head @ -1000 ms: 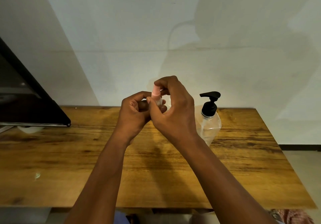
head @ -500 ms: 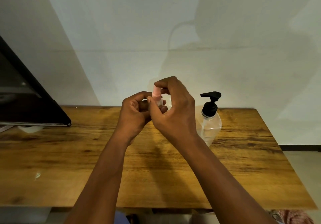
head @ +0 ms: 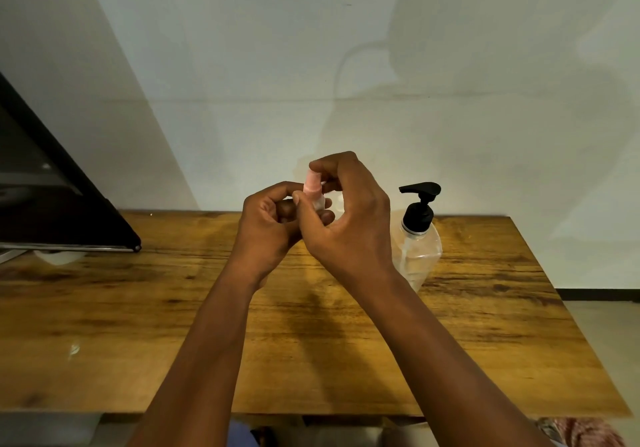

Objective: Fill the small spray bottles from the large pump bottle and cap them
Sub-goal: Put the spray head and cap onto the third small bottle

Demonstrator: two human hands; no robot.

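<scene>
Above your left hand [head: 268,228] gripping the small clear spray bottle [head: 318,202], your right hand [head: 346,214] still pinches its pink cap [head: 309,183]; nothing has shifted, so capping continues.

Wooden table [head: 138,325] stood against pale wall [head: 277,65], grain dark-streaked. Black monitor [head: 52,204] sat at far-left end (only lower right corner in view), white base [head: 59,257] under it. Reddish patterned cloth [head: 585,432] lay below table's near-right corner.

Wooden tabletop [head: 485,308] before me, dark grain streaks. Plain pale wall [head: 277,65] behind, soft shadows across it. Black monitor [head: 52,211] at my left. Pale floor [head: 609,335] right, dark skirting [head: 595,294].
</scene>
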